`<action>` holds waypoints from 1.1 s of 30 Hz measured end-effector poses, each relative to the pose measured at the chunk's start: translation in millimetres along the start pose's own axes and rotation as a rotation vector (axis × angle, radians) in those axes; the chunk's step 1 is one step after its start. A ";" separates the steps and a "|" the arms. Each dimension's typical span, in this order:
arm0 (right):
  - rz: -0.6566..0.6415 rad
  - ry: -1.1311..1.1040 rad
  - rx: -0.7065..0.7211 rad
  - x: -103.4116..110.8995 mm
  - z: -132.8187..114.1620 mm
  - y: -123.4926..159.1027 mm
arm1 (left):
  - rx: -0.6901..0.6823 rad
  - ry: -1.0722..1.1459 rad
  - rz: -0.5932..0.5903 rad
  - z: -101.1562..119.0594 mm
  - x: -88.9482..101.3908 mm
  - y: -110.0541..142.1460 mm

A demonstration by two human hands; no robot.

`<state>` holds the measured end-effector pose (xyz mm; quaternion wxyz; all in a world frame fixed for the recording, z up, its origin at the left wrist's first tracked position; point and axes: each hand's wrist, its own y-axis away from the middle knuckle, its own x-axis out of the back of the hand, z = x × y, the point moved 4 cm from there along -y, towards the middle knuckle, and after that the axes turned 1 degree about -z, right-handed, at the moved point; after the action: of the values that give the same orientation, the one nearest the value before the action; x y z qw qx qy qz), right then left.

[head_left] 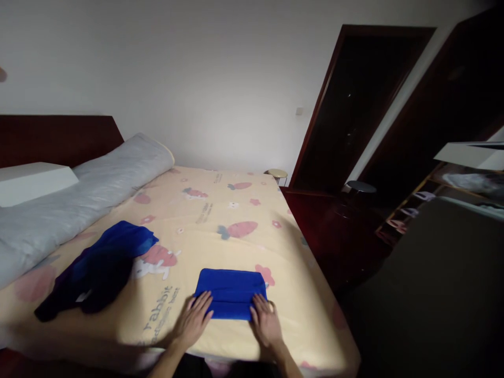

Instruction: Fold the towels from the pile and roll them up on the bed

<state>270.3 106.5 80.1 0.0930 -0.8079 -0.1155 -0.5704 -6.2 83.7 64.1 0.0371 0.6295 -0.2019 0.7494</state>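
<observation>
One folded blue fabric rectangle [233,281], softly creased, lies flat on the carrot-printed bedsheet [236,254]. The left hand [195,319] and right hand [266,319] rest open on its sides, fingers extended, gripping nothing. Leftward lie one crumpled blue-black garment [104,270] and one puffy grey quilt [118,170]; two round-seated stools [361,187] stand beyond.

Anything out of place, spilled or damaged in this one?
No spill or damage shows. The crumpled blue-and-black cloth on the bed, left in the view, looks untidy: it lies in a loose heap, while the folded blue cloth beneath the left hand and right hand lies flat.
</observation>
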 end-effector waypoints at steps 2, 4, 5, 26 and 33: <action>0.022 0.060 -0.077 10.9 32.4 5.1 | 0.127 -0.041 0.063 -25.9 7.8 9.6; 0.063 0.082 -0.091 15.0 39.4 6.6 | 0.212 -0.044 0.121 -26.5 9.9 10.9; 0.081 0.076 -0.074 13.5 31.9 5.0 | 0.206 -0.028 0.129 -15.5 7.6 6.9; -0.106 -0.030 0.094 -14.2 -49.1 -37.3 | 0.011 0.084 -0.025 54.8 -11.4 -50.0; -0.078 0.068 -0.178 16.0 42.8 -31.6 | 0.296 -0.068 0.037 -47.5 12.6 -19.7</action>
<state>304.7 150.1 81.6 0.0025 -0.7879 -0.0926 -0.6088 -46.8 115.9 75.3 -0.0764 0.6492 -0.1020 0.7499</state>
